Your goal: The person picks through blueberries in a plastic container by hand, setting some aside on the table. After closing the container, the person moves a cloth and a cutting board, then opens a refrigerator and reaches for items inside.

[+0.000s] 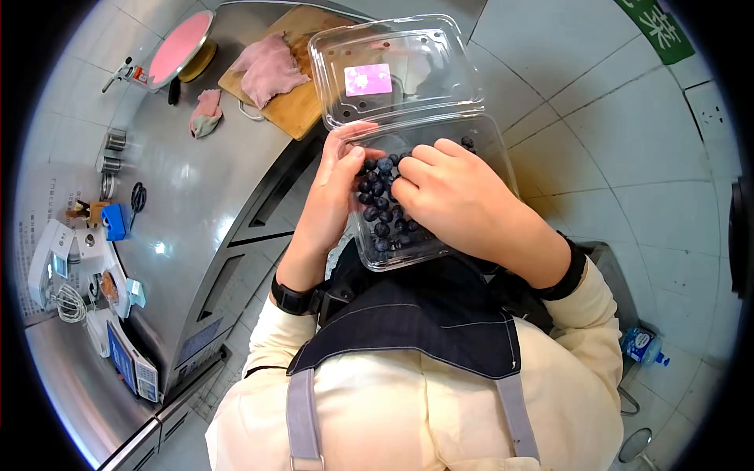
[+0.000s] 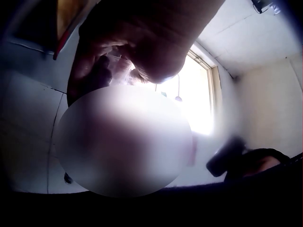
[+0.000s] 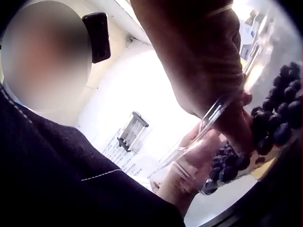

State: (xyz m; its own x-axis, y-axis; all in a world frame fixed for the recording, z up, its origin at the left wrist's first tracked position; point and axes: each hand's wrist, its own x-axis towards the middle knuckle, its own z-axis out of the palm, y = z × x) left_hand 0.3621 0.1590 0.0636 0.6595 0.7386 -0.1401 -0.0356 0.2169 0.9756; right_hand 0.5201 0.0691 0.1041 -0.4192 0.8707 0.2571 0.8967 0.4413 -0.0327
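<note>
A clear plastic box (image 1: 503, 157) with its lid (image 1: 440, 74) folded back is held in front of the apron. Dark blueberries (image 1: 382, 229) lie in it. My left hand (image 1: 334, 188) grips the box's left wall, its thumb at the rim. My right hand (image 1: 452, 196) reaches into the box with fingers curled down among the berries; what its fingertips touch is hidden in the head view. In the right wrist view the right hand (image 3: 222, 104) dips in beside the berries (image 3: 281, 109). The left wrist view shows the left hand (image 2: 132, 42) dark against the light.
On the steel counter (image 1: 184, 177) at the left are a wooden board (image 1: 302, 110) with a pink cloth (image 1: 271, 71), a smaller cloth (image 1: 206, 114), a pink round plate (image 1: 181, 49), scissors (image 1: 137, 200) and a scale (image 1: 133, 361). A bottle (image 1: 642, 345) is at the lower right.
</note>
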